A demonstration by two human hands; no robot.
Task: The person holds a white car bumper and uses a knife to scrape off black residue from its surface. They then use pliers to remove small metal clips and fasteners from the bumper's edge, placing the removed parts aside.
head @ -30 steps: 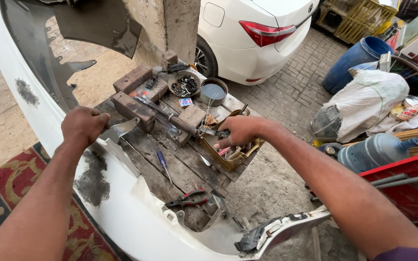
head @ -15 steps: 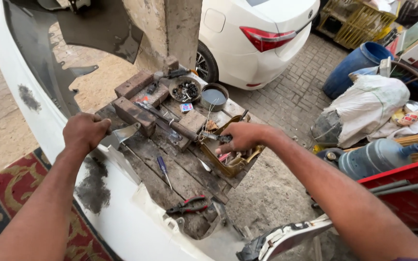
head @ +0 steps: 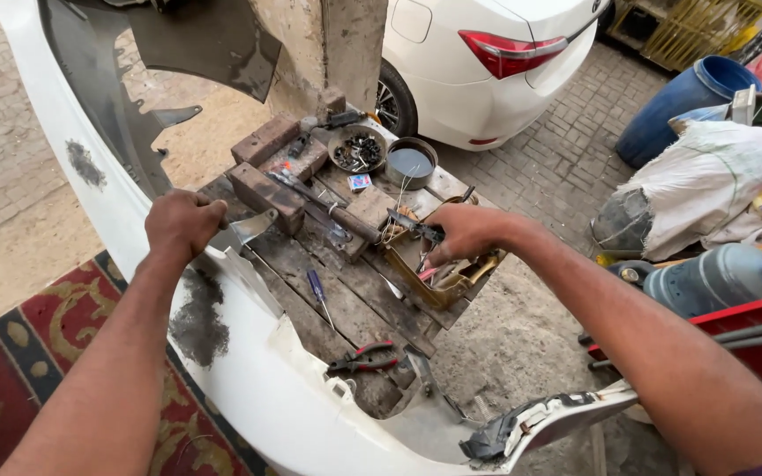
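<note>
The fingers of the left hand (head: 183, 225) are curled closed around the handle of a metal putty knife (head: 244, 231), at the upper edge of the white car bumper (head: 257, 388). The fingers of the right hand (head: 465, 234) are bent down into a yellow metal tray (head: 438, 278) on the wooden worktop (head: 354, 295); I cannot tell if they hold something inside it.

I think the bumper could slip, because it only leans at the worktop and one hand steadies it while the other reaches away. The reaching arm could also push the small tools off.

The bumper is white and curved, with grey patches of filler and a torn, dark end near the bottom. Red pliers (head: 365, 357) and a blue screwdriver (head: 319, 291) lie on the planks, and a white car (head: 487, 62) stands behind.
</note>
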